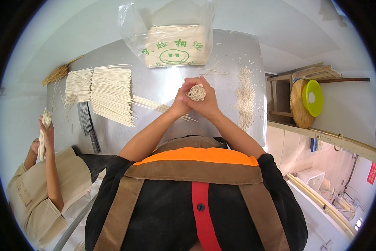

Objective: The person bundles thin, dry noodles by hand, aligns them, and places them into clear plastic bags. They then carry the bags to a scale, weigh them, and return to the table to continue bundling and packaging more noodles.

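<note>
Both of my hands meet around an upright bundle of dried noodles [197,93], seen from its end, above the steel table [163,78]. My left hand [181,102] wraps its left side and my right hand [208,97] its right side. Loose dried noodles [150,104] lie under my left forearm. Further left are two sections of spread noodles [111,94], with a cleaver [87,122] beside and partly under them. Beyond my hands, a clear plastic bag [175,47] with green print contains more noodles. Short broken noodle pieces [245,97] lie in a strip to the right.
At the left a co-worker in a beige apron [54,188] holds a noodle bundle [44,133]. A straw hand brush [57,73] lies at the table's far left corner. To the right, a green basin [313,98] and a round wooden board [299,108] rest by a wooden stool [277,94].
</note>
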A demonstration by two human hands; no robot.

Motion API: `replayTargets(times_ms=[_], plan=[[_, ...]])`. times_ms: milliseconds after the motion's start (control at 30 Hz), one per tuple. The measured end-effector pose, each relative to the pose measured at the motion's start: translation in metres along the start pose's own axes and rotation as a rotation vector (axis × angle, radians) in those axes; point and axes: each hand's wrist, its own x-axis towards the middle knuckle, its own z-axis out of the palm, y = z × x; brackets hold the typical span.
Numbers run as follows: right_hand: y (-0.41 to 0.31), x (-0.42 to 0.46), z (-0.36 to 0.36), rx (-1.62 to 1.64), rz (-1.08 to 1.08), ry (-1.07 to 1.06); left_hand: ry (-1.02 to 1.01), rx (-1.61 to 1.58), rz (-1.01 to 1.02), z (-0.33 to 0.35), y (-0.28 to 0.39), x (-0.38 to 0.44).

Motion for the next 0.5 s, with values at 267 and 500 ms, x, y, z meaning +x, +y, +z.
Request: replayTargets(times_ms=[267,500], plan=[[-0.01,0.0,0.0,0.164,0.028,0.089,-0.185,0.271,-0.013,-0.01,-0.019,0.012],[-0.018,0.02,-0.04,0.841,0.26,0.389,-0.292,0.235,-0.342,-0.013,0.014,0.025]])
